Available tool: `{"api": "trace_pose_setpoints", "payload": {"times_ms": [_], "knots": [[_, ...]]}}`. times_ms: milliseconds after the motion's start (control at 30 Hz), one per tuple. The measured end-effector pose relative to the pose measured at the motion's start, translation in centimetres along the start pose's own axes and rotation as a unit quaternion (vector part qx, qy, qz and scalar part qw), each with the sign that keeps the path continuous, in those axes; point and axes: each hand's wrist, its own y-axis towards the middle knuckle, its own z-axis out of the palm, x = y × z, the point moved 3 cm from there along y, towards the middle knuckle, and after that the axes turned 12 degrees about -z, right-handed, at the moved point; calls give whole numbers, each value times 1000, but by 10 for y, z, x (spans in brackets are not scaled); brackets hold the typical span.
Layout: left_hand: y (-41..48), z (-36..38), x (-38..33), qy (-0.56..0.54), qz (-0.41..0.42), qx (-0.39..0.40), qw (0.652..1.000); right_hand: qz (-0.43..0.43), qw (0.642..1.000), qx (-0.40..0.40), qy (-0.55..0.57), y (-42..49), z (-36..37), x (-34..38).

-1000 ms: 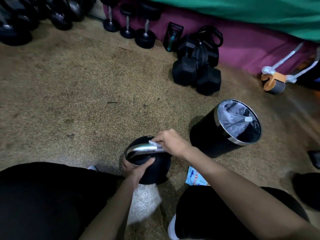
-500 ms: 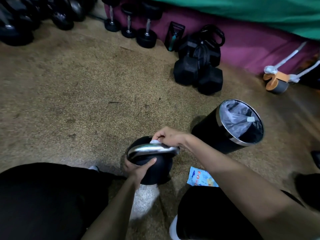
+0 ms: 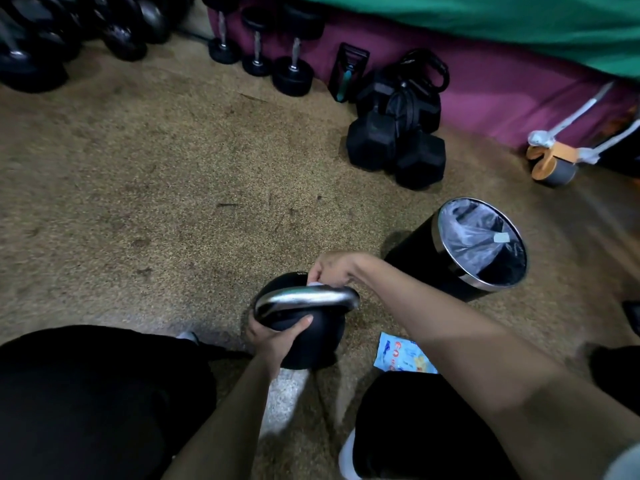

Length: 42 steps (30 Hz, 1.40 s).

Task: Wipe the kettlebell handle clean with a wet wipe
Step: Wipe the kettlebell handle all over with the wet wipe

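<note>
The kettlebell (image 3: 313, 336) stands on the floor (image 3: 156, 202). The right hand (image 3: 334, 268) pinches a wet wipe (image 3: 317, 284) against the far side of its handle (image 3: 306, 296); the left hand (image 3: 273, 336) clasps its near side. No writing is legible on the wipe packet (image 3: 401, 355) beside it.

Bin (image 3: 415, 251) right of kettlebell (image 3: 317, 336); dumbbells (image 3: 394, 147) behind.

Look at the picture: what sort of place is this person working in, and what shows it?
Most likely a gym or home workout corner: upright dumbbells along the wall, hex dumbbells on the speckled floor, and an ab roller.
</note>
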Motion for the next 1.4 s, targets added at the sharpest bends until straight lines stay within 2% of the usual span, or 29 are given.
{"api": "trace_pose_setpoints", "payload": {"times_ms": [233, 333, 500, 600, 733, 933, 1133, 1333, 1400], "knots": [[6, 0, 3, 4, -3, 0, 1000, -25, 992, -92, 79, -19, -10, -12], [13, 2, 7, -7, 7, -8, 1000, -12, 993, -103, 62, -17, -7, -7], [12, 2, 7, -3, 2, 9, 1000, -45, 980, -189, 34, -19, 3, 8], [13, 1, 3, -16, 18, 19, 1000, -32, 973, -228, 29, -24, 11, 0], [20, 1, 6, 18, 3, -7, 1000, 6, 967, -254, 8, -24, 16, -3], [9, 1, 0, 48, -16, -14, 999, -27, 958, -283, -18, -24, 36, 7], [13, 2, 5, 37, -32, -19, 999, 5, 949, -315, -24, -26, 38, -8], [14, 3, 3, 34, -36, -26, 998, -75, 935, -341, -62, -37, 57, -5], [17, 3, 6, 41, -38, -18, 998, -75, 928, -358, -65, -39, 57, -11]]}}
